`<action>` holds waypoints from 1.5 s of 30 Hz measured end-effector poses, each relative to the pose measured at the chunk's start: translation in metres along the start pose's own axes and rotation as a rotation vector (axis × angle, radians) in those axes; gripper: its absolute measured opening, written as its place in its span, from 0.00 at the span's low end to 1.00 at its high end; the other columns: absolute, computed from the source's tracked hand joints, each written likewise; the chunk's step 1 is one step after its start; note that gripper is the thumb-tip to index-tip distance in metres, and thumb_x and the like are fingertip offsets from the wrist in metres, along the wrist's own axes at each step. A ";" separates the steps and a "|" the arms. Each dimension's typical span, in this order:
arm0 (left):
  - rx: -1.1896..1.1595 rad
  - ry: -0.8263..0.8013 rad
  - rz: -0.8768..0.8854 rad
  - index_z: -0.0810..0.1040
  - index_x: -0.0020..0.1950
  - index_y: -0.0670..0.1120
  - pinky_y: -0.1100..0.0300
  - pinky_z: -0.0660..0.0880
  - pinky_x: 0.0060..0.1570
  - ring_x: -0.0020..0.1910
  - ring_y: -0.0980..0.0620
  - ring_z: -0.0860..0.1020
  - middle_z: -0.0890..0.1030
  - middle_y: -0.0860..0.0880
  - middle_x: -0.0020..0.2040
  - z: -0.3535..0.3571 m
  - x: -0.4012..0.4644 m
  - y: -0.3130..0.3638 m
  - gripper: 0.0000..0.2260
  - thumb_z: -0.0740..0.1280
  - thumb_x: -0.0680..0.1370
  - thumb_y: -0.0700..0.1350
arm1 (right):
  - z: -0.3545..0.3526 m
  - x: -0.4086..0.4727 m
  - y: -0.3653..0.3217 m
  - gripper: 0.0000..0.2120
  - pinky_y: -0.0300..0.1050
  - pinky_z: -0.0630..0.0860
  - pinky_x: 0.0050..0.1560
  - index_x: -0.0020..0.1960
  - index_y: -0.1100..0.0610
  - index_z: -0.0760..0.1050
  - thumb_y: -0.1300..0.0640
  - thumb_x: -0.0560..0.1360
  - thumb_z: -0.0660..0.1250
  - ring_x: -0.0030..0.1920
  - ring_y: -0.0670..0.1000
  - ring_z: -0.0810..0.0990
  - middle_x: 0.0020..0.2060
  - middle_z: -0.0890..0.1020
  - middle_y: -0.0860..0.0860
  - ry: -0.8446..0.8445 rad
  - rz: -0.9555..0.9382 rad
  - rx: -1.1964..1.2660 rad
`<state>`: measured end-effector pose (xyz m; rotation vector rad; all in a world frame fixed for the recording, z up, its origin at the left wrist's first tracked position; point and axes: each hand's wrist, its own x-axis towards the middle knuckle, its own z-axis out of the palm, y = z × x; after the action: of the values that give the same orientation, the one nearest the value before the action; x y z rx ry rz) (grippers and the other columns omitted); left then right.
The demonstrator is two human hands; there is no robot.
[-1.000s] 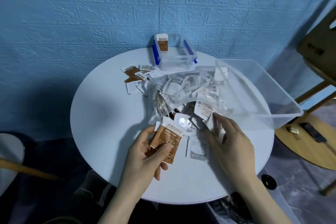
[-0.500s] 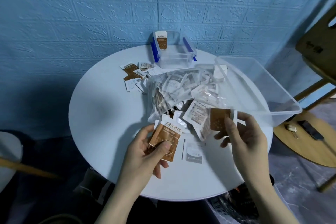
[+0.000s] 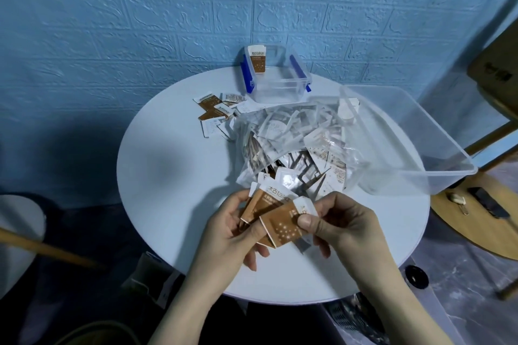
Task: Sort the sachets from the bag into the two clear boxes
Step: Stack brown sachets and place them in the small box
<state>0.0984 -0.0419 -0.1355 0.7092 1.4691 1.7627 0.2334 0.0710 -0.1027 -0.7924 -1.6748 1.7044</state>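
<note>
- Head view, lower centre: a small stack of brown sachets [image 3: 262, 206] is held in the left hand [image 3: 238, 235], fingers curled under, thumb pressed on top.
- One more brown sachet [image 3: 283, 228] is pinched at its white end between thumb and forefinger of the right hand [image 3: 340, 221] and laid against the stack.
- Mid-frame: the clear bag [image 3: 294, 145], full of mixed white and brown sachets, lies open on the round white table [image 3: 173, 165].
- Upper centre: the small clear box [image 3: 276, 75] with blue clips is seen, one brown sachet propped inside its left wall.
- Right of frame: the large clear box [image 3: 406, 137] is seen; contents cannot be told.
- Upper left of the bag: loose sachets [image 3: 215, 110] are scattered.
- Step judged: brown sachets are being gathered; sorting is barely begun.
- Next move judged: the stack is to be carried to the small box, with a firm pinch needed so none slips.
</note>
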 end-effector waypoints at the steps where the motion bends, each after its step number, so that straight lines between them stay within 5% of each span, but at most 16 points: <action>1: -0.001 -0.020 0.005 0.73 0.56 0.46 0.63 0.69 0.17 0.25 0.47 0.77 0.84 0.47 0.39 -0.001 -0.001 0.000 0.16 0.73 0.71 0.40 | 0.002 0.000 0.001 0.10 0.38 0.66 0.20 0.34 0.64 0.71 0.69 0.66 0.73 0.21 0.49 0.68 0.23 0.74 0.55 0.005 0.005 0.000; 7: 0.025 -0.105 0.021 0.73 0.60 0.44 0.61 0.69 0.20 0.26 0.47 0.77 0.82 0.44 0.37 -0.011 -0.003 0.002 0.16 0.66 0.73 0.45 | 0.009 0.001 0.007 0.12 0.39 0.66 0.20 0.34 0.63 0.69 0.69 0.68 0.72 0.19 0.51 0.68 0.23 0.73 0.58 0.039 -0.006 0.032; 13: 0.074 -0.144 0.021 0.73 0.61 0.48 0.61 0.70 0.20 0.28 0.48 0.78 0.82 0.44 0.37 -0.012 -0.008 0.005 0.34 0.69 0.65 0.71 | 0.020 -0.008 0.007 0.12 0.38 0.67 0.21 0.34 0.62 0.71 0.63 0.65 0.74 0.21 0.51 0.69 0.23 0.76 0.53 0.050 -0.044 -0.014; 16: 0.171 -0.148 0.043 0.75 0.58 0.57 0.61 0.71 0.25 0.31 0.52 0.79 0.84 0.50 0.44 -0.010 -0.011 0.006 0.23 0.74 0.66 0.61 | 0.024 -0.012 0.008 0.11 0.37 0.68 0.22 0.35 0.61 0.71 0.64 0.67 0.74 0.21 0.50 0.69 0.23 0.76 0.51 0.044 -0.044 -0.012; 18: 0.322 -0.113 0.082 0.75 0.56 0.63 0.60 0.75 0.33 0.36 0.56 0.79 0.84 0.55 0.45 -0.014 -0.012 0.011 0.17 0.73 0.69 0.53 | 0.026 -0.014 0.010 0.11 0.38 0.68 0.25 0.34 0.57 0.73 0.59 0.65 0.75 0.23 0.49 0.71 0.24 0.77 0.50 0.030 -0.047 -0.024; 21: 0.778 -0.104 0.247 0.69 0.59 0.66 0.62 0.76 0.42 0.42 0.64 0.79 0.82 0.64 0.49 -0.025 -0.015 0.026 0.18 0.68 0.72 0.55 | 0.026 -0.016 0.016 0.11 0.35 0.65 0.31 0.37 0.51 0.74 0.55 0.64 0.78 0.27 0.44 0.68 0.27 0.74 0.44 0.013 -0.127 -0.195; 26: 1.234 -0.199 0.468 0.68 0.62 0.62 0.65 0.75 0.41 0.46 0.63 0.78 0.80 0.63 0.53 -0.039 -0.018 0.034 0.18 0.66 0.73 0.57 | 0.024 -0.014 0.020 0.22 0.34 0.65 0.33 0.51 0.46 0.72 0.57 0.64 0.80 0.30 0.45 0.68 0.38 0.75 0.41 -0.022 -0.215 -0.402; 29: 1.169 -0.273 0.339 0.66 0.65 0.65 0.69 0.72 0.49 0.51 0.70 0.74 0.74 0.69 0.58 -0.043 -0.018 0.027 0.22 0.68 0.73 0.60 | 0.026 -0.013 0.026 0.23 0.31 0.66 0.36 0.53 0.43 0.74 0.60 0.65 0.79 0.32 0.45 0.72 0.40 0.75 0.41 -0.117 -0.248 -0.467; 33: 1.010 -0.217 0.241 0.68 0.64 0.67 0.78 0.67 0.46 0.50 0.73 0.72 0.71 0.74 0.58 -0.049 -0.024 0.019 0.26 0.75 0.70 0.54 | 0.029 -0.014 0.026 0.19 0.30 0.66 0.36 0.48 0.45 0.76 0.64 0.66 0.78 0.32 0.45 0.73 0.41 0.74 0.41 -0.161 -0.271 -0.462; 38: 0.849 -0.052 0.180 0.67 0.61 0.72 0.60 0.76 0.43 0.40 0.58 0.75 0.76 0.69 0.56 -0.053 -0.027 0.005 0.31 0.78 0.67 0.49 | 0.029 -0.012 0.023 0.19 0.30 0.68 0.36 0.49 0.48 0.77 0.65 0.66 0.78 0.32 0.45 0.74 0.46 0.73 0.43 -0.171 -0.259 -0.459; 41: 0.726 -0.053 0.122 0.71 0.60 0.71 0.49 0.77 0.57 0.50 0.58 0.81 0.78 0.66 0.56 -0.050 -0.027 0.003 0.29 0.78 0.68 0.46 | 0.030 -0.011 0.023 0.20 0.31 0.67 0.34 0.49 0.45 0.77 0.64 0.66 0.79 0.31 0.43 0.72 0.37 0.75 0.40 -0.195 -0.219 -0.434; 45: 0.717 -0.105 0.081 0.70 0.59 0.73 0.51 0.75 0.62 0.56 0.61 0.79 0.78 0.65 0.58 -0.042 -0.025 0.009 0.28 0.77 0.67 0.51 | 0.031 -0.010 0.025 0.23 0.35 0.67 0.35 0.53 0.41 0.75 0.61 0.66 0.78 0.30 0.42 0.69 0.33 0.75 0.51 -0.236 -0.162 -0.396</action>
<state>0.0780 -0.0878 -0.1342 1.2061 2.0306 1.2009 0.2156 0.0433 -0.1273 -0.6229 -2.2178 1.4162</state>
